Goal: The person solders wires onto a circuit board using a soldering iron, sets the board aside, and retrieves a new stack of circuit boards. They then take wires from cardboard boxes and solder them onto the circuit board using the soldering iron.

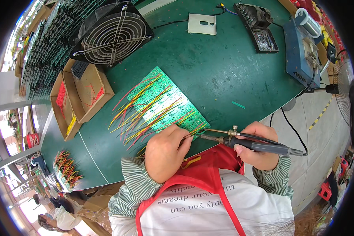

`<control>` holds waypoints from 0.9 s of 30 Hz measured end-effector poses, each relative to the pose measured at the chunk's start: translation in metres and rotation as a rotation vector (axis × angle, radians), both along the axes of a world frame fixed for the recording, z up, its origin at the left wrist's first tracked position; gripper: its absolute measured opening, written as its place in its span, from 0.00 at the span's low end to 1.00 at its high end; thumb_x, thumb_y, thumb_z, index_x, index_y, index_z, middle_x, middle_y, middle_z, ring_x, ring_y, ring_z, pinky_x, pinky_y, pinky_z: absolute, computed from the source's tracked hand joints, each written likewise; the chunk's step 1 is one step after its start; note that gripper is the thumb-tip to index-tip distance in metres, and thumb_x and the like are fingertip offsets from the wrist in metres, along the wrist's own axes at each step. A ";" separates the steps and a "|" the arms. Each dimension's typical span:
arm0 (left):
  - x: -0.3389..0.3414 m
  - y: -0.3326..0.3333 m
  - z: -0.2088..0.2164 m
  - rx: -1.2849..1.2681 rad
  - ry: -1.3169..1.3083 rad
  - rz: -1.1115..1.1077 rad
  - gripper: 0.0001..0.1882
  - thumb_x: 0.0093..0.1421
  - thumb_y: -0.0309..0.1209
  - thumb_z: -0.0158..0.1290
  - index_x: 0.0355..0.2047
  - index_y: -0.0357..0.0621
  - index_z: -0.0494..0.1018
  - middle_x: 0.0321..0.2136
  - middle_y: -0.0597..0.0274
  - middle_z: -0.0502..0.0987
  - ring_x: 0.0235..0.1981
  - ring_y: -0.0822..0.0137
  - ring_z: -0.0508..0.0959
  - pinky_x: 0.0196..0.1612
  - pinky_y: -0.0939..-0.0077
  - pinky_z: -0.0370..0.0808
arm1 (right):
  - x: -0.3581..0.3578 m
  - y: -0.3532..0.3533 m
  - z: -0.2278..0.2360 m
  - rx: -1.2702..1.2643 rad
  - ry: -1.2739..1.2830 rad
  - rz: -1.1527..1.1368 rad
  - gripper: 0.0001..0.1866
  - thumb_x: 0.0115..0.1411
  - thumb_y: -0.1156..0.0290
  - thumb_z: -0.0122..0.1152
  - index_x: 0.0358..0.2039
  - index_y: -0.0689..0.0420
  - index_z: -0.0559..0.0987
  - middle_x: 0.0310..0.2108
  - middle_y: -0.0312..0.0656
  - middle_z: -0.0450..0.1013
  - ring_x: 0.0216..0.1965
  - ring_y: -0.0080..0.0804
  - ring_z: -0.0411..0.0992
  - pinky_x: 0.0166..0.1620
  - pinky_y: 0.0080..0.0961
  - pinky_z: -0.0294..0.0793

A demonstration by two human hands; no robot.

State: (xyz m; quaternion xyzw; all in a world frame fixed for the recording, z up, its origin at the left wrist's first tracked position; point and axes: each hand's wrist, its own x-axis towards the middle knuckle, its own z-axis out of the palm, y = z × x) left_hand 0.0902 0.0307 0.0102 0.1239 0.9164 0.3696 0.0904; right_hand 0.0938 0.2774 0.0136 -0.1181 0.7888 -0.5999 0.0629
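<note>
A green circuit board lies slantwise on the table, with rows of red, yellow and black wires sticking out over its left side. At the board's near edge, my left hand is closed in a pinch on a thin wire; its exact end is hidden by the fingers. My right hand grips a soldering iron with a thin brass solder-feed tube along its top. The iron's tip and the tube point left, close to the board's near corner and my left fingertips.
Cardboard trays of cut wires stand left, below a black fan. Another wired board lies at the table's left end. A blue soldering station with a solder spool stands far right, beside a black parts tray.
</note>
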 end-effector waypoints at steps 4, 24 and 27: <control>-0.001 0.000 0.000 0.002 0.002 -0.007 0.04 0.50 0.23 0.58 0.27 0.36 0.75 0.22 0.57 0.73 0.18 0.63 0.73 0.23 0.73 0.69 | -0.002 0.000 0.003 0.017 -0.008 0.023 0.10 0.46 0.73 0.66 0.26 0.60 0.73 0.18 0.35 0.73 0.15 0.18 0.68 0.20 0.15 0.65; -0.007 0.004 0.037 -0.175 0.221 -0.026 0.04 0.50 0.24 0.58 0.27 0.40 0.75 0.25 0.57 0.74 0.24 0.57 0.75 0.28 0.68 0.72 | 0.008 0.017 0.004 -0.007 -0.058 -0.105 0.11 0.46 0.73 0.66 0.27 0.61 0.73 0.18 0.35 0.72 0.17 0.17 0.68 0.22 0.15 0.66; -0.007 0.015 0.015 -0.123 0.161 -0.046 0.04 0.51 0.24 0.58 0.27 0.39 0.75 0.25 0.57 0.73 0.24 0.57 0.75 0.27 0.68 0.71 | 0.005 0.015 0.006 -0.009 -0.094 -0.150 0.10 0.46 0.73 0.66 0.27 0.61 0.73 0.18 0.35 0.73 0.18 0.17 0.68 0.23 0.15 0.66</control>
